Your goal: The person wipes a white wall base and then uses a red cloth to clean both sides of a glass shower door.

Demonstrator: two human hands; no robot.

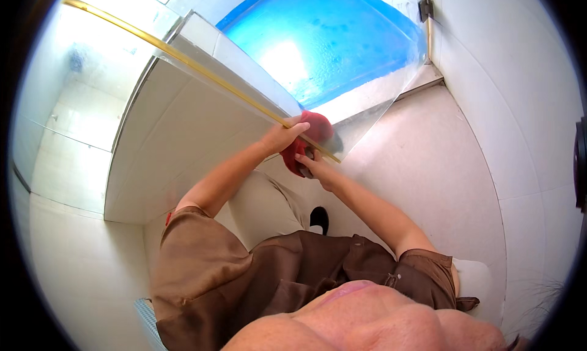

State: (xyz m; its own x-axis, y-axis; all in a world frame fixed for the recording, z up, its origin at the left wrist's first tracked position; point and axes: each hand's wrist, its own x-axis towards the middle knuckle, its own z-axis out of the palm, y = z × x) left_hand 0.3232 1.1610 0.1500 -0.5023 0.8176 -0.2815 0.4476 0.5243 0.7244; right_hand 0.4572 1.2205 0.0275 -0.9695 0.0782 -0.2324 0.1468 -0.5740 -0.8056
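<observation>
A red cloth is bunched at the free edge of a glass door, which has a gold metal strip along its edge. My left hand is at the strip, its thumb over it and the cloth under its fingers; its grip is partly hidden. Just below, my right hand holds part of the cloth around the door's edge, near the strip's end. A dark or metallic part, perhaps a door handle, shows between its fingers; the cloth hides most of it.
Beyond the glass lies a bright blue basin or tub floor with a pale raised curb. A dark hinge joins the glass to the right wall. A tiled ledge stands at the left. My shoe rests on the pale floor.
</observation>
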